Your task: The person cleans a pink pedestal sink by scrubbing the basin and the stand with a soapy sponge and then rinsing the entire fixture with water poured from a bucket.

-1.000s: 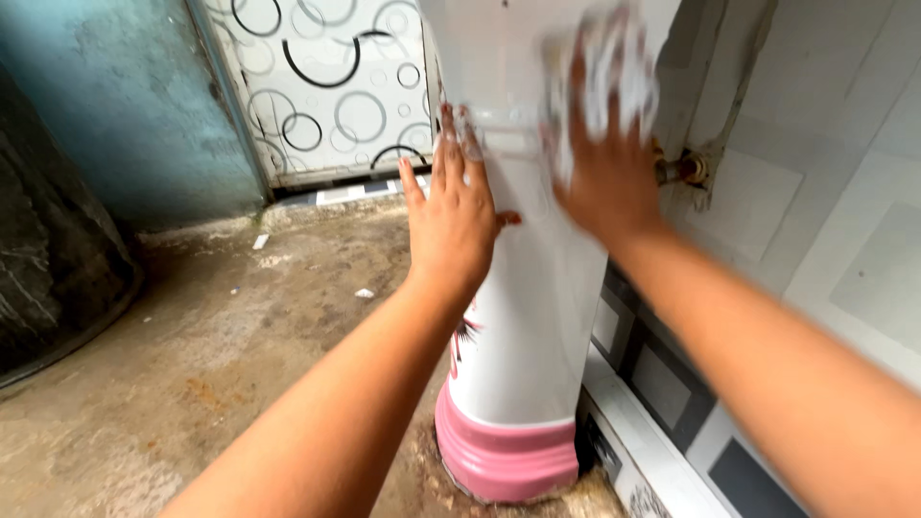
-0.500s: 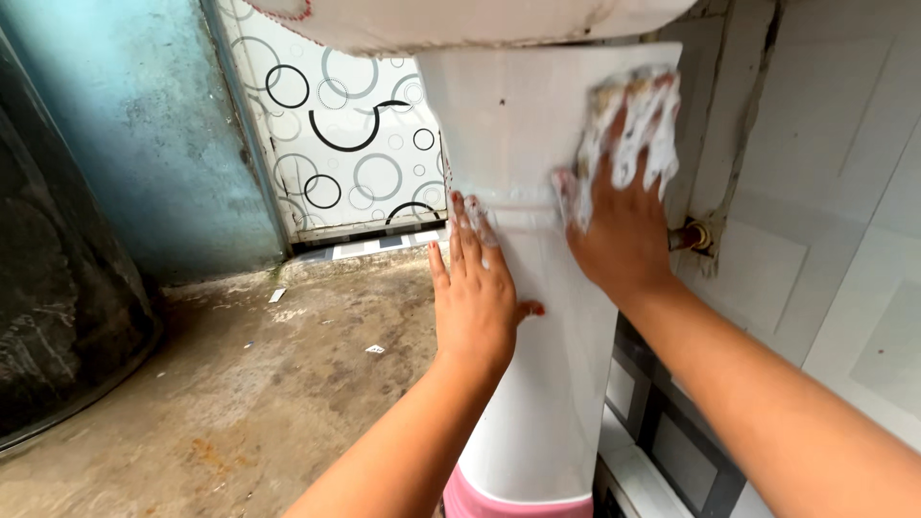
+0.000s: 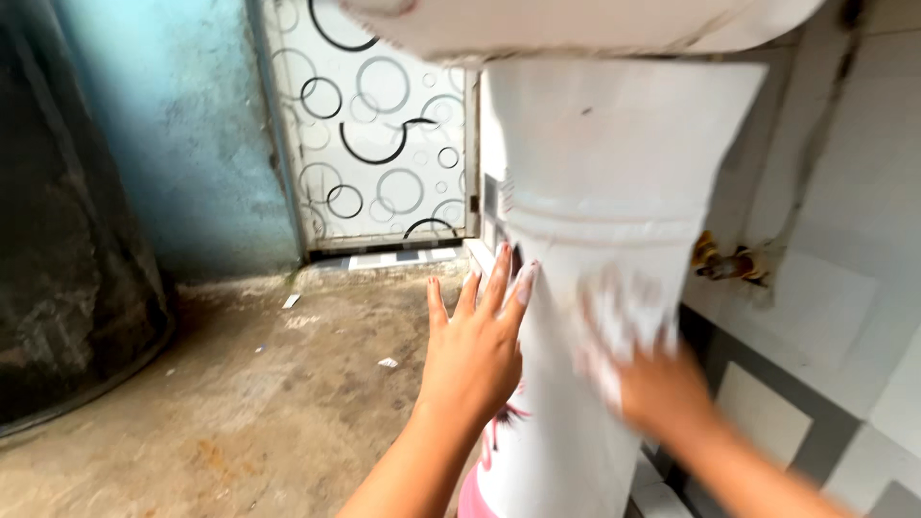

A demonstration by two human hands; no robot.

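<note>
My left fingers (image 3: 499,288) are lying spread and flat, released, grasping nothing, their tips pressing against the left side of the white pedestal (image 3: 595,192) in the middle of the frame. My left hand (image 3: 475,355) is reaching up from the bottom centre. My right hand (image 3: 662,393), lower right of centre, is smeared with blur; its fingers are pressing a pale cloth (image 3: 619,321) against the front of the pedestal, though I cannot tell whether they are gripping it or only flattening it. The cloth's edges are melting into the white surface, so its shape is hard to make out. The basin (image 3: 576,24) above is being cut off by the top edge, and the pedestal's pink foot (image 3: 470,494) is barely showing at the bottom. A brass valve (image 3: 729,264) is sticking out of the tiled wall (image 3: 844,317) at right. At upper left centre, a circle-patterned door (image 3: 384,144) is standing beside a blue wall (image 3: 182,125); a dark shape (image 3: 67,249) at far left is running out of frame. The concrete floor (image 3: 240,403) is filling the lower left.
</note>
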